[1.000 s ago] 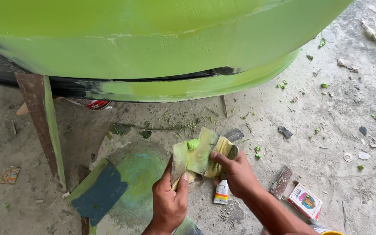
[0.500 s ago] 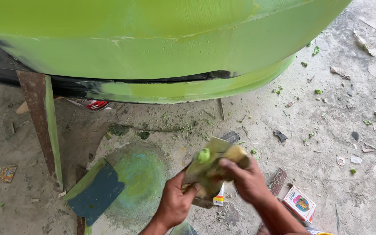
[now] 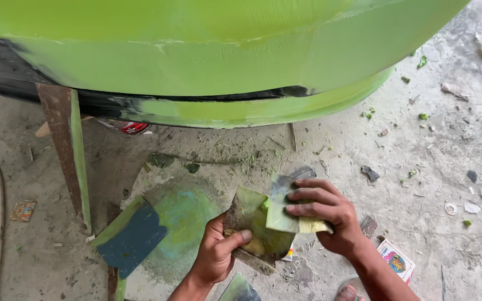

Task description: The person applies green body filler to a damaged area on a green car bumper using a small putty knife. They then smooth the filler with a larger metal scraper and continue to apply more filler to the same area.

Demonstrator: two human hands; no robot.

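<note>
Dusty concrete floor [image 3: 442,167], strewn with green flecks, is seen beneath a green panel [image 3: 196,56] propped on a rusty stand [image 3: 62,150]. Low in the middle, a smeared board [image 3: 252,231] is gripped by the left hand [image 3: 216,253], thumb pressed over its lower edge. A spreader [image 3: 283,209] is laid against the board and clamped under the right hand [image 3: 327,214], fingers [image 3: 308,196] closed flat on it. A small printed box [image 3: 395,261] lies just beside the right wrist.

Lime-green body panel [image 3: 207,50], green-smeared spreader [image 3: 252,226], dark blue board [image 3: 132,237].
</note>
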